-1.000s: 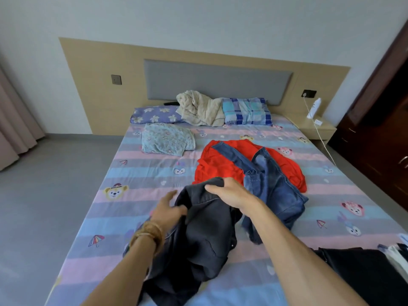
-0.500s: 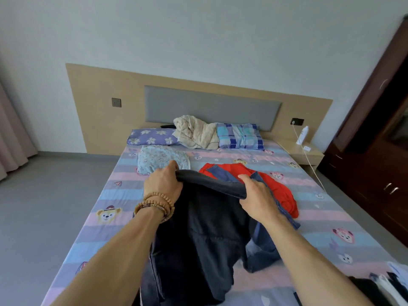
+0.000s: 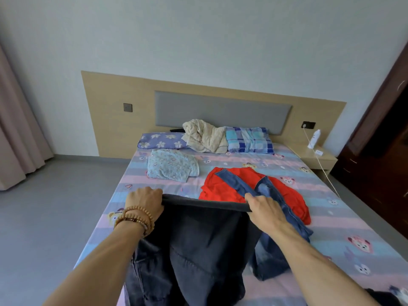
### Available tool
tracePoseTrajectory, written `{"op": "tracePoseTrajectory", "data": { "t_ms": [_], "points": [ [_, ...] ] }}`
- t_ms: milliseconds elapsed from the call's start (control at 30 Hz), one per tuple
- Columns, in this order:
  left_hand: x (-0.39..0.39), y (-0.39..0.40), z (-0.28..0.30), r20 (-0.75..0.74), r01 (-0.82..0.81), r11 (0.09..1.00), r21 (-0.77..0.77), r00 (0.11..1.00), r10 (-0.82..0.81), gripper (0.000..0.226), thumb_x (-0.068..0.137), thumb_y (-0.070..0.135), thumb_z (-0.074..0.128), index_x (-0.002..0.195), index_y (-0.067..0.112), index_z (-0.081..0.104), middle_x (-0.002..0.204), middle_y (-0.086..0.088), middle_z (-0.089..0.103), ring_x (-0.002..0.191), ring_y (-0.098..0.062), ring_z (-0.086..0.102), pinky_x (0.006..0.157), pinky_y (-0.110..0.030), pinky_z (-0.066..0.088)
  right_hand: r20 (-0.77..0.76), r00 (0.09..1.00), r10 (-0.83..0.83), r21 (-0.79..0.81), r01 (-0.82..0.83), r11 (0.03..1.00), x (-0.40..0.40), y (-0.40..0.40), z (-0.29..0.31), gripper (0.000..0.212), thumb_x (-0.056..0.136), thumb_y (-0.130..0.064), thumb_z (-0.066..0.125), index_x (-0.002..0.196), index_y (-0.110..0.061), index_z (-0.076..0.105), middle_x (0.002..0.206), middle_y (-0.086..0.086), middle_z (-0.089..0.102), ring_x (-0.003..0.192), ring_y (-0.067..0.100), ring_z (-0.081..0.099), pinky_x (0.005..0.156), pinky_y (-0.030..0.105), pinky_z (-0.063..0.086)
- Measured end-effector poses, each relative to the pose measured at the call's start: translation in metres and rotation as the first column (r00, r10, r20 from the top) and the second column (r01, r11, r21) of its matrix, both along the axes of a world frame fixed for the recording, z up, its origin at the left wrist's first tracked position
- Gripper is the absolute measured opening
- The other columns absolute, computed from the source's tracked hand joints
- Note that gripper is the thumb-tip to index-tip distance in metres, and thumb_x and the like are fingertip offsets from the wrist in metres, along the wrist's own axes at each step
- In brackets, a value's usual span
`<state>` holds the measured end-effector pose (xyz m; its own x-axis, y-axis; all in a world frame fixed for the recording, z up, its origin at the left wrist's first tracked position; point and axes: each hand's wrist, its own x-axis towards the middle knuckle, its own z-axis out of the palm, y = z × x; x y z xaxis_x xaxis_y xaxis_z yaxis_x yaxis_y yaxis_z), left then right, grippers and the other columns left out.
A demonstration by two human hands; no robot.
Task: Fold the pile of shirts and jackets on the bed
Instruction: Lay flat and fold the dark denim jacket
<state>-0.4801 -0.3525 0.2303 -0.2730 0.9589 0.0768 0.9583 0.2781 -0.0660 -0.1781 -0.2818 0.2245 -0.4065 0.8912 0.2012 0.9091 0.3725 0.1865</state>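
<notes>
A dark grey denim jacket (image 3: 198, 250) hangs stretched between my hands above the near part of the bed (image 3: 331, 217). My left hand (image 3: 144, 200) grips its top edge at the left end, beaded bracelets on that wrist. My right hand (image 3: 263, 207) grips the same edge at the right end. Behind my right hand a blue denim garment (image 3: 271, 191) lies across a red shirt (image 3: 223, 186). A light blue patterned garment (image 3: 171, 166) lies folded farther back on the left.
Two pillows (image 3: 162, 140) and a cream blanket (image 3: 205, 135) sit at the headboard. A nightstand (image 3: 320, 155) with a white bottle and a cable stands at right, beside a dark wardrobe (image 3: 379, 140). Dark clothes (image 3: 384, 297) lie at the bed's near right corner. Grey floor spreads left.
My hands lifted the dark jacket off the bed and moved apart, pulling its top edge taut. The view tilted up toward the headboard.
</notes>
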Motion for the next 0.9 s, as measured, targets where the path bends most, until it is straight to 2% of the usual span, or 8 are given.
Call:
{"op": "tracePoseTrajectory", "data": {
  "t_ms": [167, 267, 367, 467, 600, 667, 767, 900],
  "points": [
    [0.001, 0.005, -0.002, 0.092, -0.024, 0.983, -0.184, 0.995, 0.041, 0.062, 0.088, 0.072, 0.037, 0.107, 0.017, 0.06, 0.109, -0.005, 0.064, 0.098, -0.025, 0.063, 0.079, -0.033, 0.047, 0.079, 0.996, -0.05, 0.164, 0.037, 0.986, -0.019, 0.016, 0.071, 0.043, 0.089, -0.004, 0.053, 0.13, -0.012, 0.042, 0.11, 0.011, 0.057, 0.091, 0.03, 0.064, 0.063, 0.033, 0.039],
    [0.004, 0.02, 0.016, 0.409, -0.139, 0.983, -0.123, 0.895, 0.177, 0.065, 0.094, 0.062, 0.037, 0.113, 0.004, 0.058, 0.113, -0.017, 0.063, 0.102, -0.034, 0.061, 0.084, -0.034, 0.046, 0.057, 0.981, -0.187, -0.004, 0.188, 0.982, -0.034, 0.024, 0.112, 0.038, 0.09, -0.006, 0.053, 0.128, -0.008, 0.045, 0.114, 0.015, 0.058, 0.102, 0.033, 0.059, 0.067, 0.034, 0.039],
    [0.01, 0.032, 0.035, 0.85, -0.265, 0.961, -0.072, 0.488, 0.199, 0.051, 0.099, 0.044, 0.046, 0.113, -0.005, 0.056, 0.107, -0.024, 0.063, 0.095, -0.039, 0.062, 0.081, -0.04, 0.054, -0.031, 0.941, -0.337, -0.474, 0.283, 0.834, -0.039, 0.02, 0.139, 0.026, 0.092, -0.008, 0.048, 0.118, -0.004, 0.05, 0.116, 0.016, 0.051, 0.095, 0.031, 0.05, 0.065, 0.031, 0.042],
    [0.022, 0.037, 0.044, 0.994, -0.351, 0.93, -0.109, -0.041, 0.1, 0.034, 0.086, 0.015, 0.06, 0.113, -0.005, 0.052, 0.108, -0.026, 0.063, 0.077, -0.039, 0.068, 0.063, -0.047, 0.06, -0.331, 0.79, -0.517, -0.691, 0.17, 0.703, -0.031, 0.004, 0.142, 0.017, 0.095, -0.008, 0.05, 0.112, -0.006, 0.052, 0.105, 0.014, 0.055, 0.085, 0.028, 0.052, 0.074, 0.037, 0.049],
    [0.045, 0.037, 0.051, 0.879, -0.434, 0.896, -0.097, -0.459, -0.127, 0.045, 0.094, -0.005, 0.041, 0.134, 0.013, 0.049, 0.119, -0.021, 0.058, 0.083, -0.045, 0.069, 0.071, -0.052, 0.059, -0.656, 0.12, -0.745, -0.754, -0.134, 0.643, -0.021, -0.013, 0.12, 0.018, 0.092, 0.004, 0.042, 0.083, -0.006, 0.054, 0.068, 0.01, 0.053, 0.057, 0.021, 0.049, 0.046, 0.028, 0.043],
    [0.057, 0.03, 0.064, 0.868, -0.464, 0.885, -0.037, -0.454, -0.202, 0.033, 0.09, -0.011, 0.048, 0.119, 0.002, 0.057, 0.105, -0.018, 0.064, 0.093, -0.04, 0.067, 0.082, -0.047, 0.057, -0.662, -0.149, -0.735, -0.689, -0.265, 0.674, -0.018, -0.022, 0.12, 0.019, 0.093, 0.006, 0.041, 0.088, -0.005, 0.055, 0.073, 0.012, 0.058, 0.06, 0.022, 0.057, 0.041, 0.027, 0.049],
    [0.074, 0.012, 0.085, 0.904, -0.463, 0.877, 0.129, -0.308, -0.296, 0.022, 0.083, -0.011, 0.06, 0.104, -0.004, 0.063, 0.093, -0.014, 0.066, 0.093, -0.032, 0.067, 0.078, -0.037, 0.059, -0.655, -0.347, -0.671, -0.568, -0.358, 0.741, -0.006, -0.039, 0.132, 0.018, 0.095, 0.009, 0.042, 0.104, 0.001, 0.055, 0.09, 0.02, 0.064, 0.074, 0.031, 0.066, 0.044, 0.036, 0.056],
    [0.083, -0.027, 0.103, 0.81, -0.288, 0.826, 0.484, 0.504, -0.3, 0.029, 0.076, -0.003, 0.059, 0.101, 0.007, 0.069, 0.087, -0.013, 0.07, 0.084, -0.03, 0.065, 0.077, -0.035, 0.054, -0.71, -0.394, -0.583, -0.492, -0.313, 0.812, 0.01, -0.071, 0.146, 0.024, 0.09, 0.013, 0.05, 0.111, 0.002, 0.057, 0.1, 0.02, 0.065, 0.083, 0.028, 0.068, 0.052, 0.038, 0.057]
  ]
}}
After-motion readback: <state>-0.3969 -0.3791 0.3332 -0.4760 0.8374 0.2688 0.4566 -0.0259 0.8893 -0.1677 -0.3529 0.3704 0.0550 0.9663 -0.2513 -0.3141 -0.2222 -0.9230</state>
